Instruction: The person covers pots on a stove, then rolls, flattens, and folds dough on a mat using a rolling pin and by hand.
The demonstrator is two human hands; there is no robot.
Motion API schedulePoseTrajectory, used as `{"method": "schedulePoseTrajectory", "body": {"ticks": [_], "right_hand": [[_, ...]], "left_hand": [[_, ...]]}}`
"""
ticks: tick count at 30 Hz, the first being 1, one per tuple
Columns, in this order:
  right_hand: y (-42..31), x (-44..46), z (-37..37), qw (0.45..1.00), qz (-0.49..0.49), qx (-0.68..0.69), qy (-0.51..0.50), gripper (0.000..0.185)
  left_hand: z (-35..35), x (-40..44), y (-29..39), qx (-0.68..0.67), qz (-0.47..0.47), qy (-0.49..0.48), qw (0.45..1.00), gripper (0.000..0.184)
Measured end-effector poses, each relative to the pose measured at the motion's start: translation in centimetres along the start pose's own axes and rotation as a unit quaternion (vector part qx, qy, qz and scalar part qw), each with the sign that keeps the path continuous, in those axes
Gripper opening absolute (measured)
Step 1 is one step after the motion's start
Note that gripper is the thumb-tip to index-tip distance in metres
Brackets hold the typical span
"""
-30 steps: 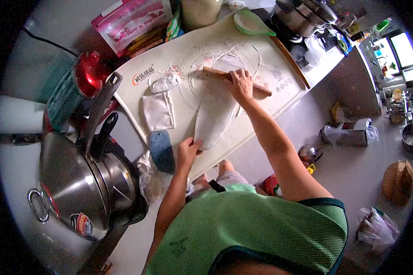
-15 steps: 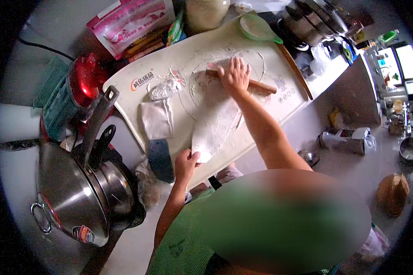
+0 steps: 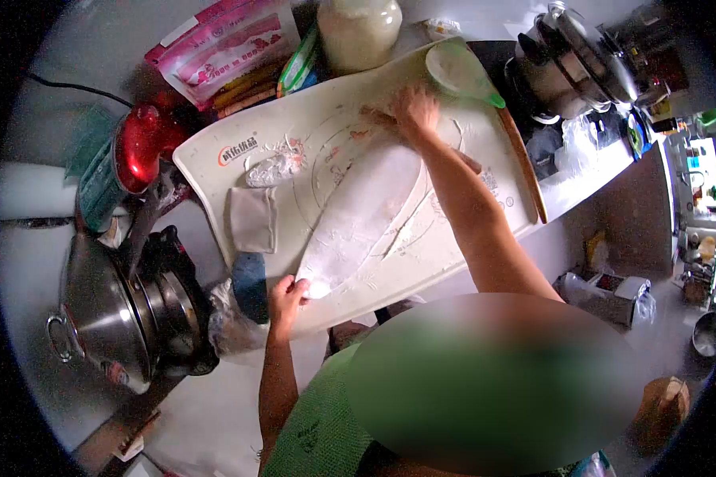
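White dough sheet (image 3: 366, 195), long and narrow, lies on the cream board (image 3: 212, 195), running about 1 to 7 o'clock; clock set on the board's middle. Left hand (image 3: 285, 300) at 7 o'clock, on the board's near edge: thumb and fingers pinched on the sheet's near tip. Right hand (image 3: 416, 113) at 1 o'clock, laid over the wooden rolling pin (image 3: 468, 163) at the sheet's far end. Pin sits slantwise, one end poking out each side of hand and wrist. Right fingers dim and blurred, cannot tell if curled round pin or flat.

Also on board: floury white heap (image 3: 272, 171) at 9, folded white cloth (image 3: 253, 221) at 8, blue scraper (image 3: 249, 288) between 7 and 8, near left hand. Green-rimmed strainer (image 3: 456, 70) at 1, beyond right hand. Wooden strip (image 3: 521, 167) along the edge at 3.

Off board: lidded steel wok (image 3: 107, 310) at 8, shiny red appliance (image 3: 141, 151) at 9, pink bag (image 3: 223, 52) between 10 and 11, pale-filled jar (image 3: 359, 32) at 12, steel pot (image 3: 561, 67) at 2.
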State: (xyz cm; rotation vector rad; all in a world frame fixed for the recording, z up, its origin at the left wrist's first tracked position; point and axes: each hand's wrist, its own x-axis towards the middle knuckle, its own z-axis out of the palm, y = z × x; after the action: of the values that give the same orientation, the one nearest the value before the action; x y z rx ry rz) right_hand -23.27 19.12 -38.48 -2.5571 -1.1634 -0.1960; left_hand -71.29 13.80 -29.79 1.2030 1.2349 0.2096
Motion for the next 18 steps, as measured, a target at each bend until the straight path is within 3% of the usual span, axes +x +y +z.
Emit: {"method": "schedulePoseTrajectory", "body": {"ticks": [2,4,5,8,14,18], "right_hand": [[-1.8,-3.9,-3.0,0.998,-0.057,-0.010,0.032,0.050],[-1.8,-7.1,-6.9,0.977,-0.206,0.032,-0.032,0.044],[-1.7,-7.9,-8.1,0.976,-0.211,0.036,-0.032,0.044],[0.1,-9.3,-9.5,0.983,-0.140,0.088,-0.082,0.039],[6.8,-7.7,-7.9,0.997,-0.070,0.022,-0.022,0.032],[5.6,-7.2,-11.4,0.999,-0.034,0.021,-0.032,0.030]], "left_hand": [[-0.3,0.7,-2.3,-0.033,0.011,0.023,0.999,0.021],[0.0,0.5,-2.0,-0.041,0.020,0.043,0.998,0.024],[0.3,0.6,-2.0,-0.022,0.017,0.072,0.997,0.025],[1.1,-0.1,-1.2,-0.017,0.022,0.103,0.994,0.027],[2.1,-0.3,-2.7,-0.082,0.027,0.161,0.983,0.026],[2.7,-0.5,-2.3,-0.120,0.024,0.177,0.977,0.023]]}}
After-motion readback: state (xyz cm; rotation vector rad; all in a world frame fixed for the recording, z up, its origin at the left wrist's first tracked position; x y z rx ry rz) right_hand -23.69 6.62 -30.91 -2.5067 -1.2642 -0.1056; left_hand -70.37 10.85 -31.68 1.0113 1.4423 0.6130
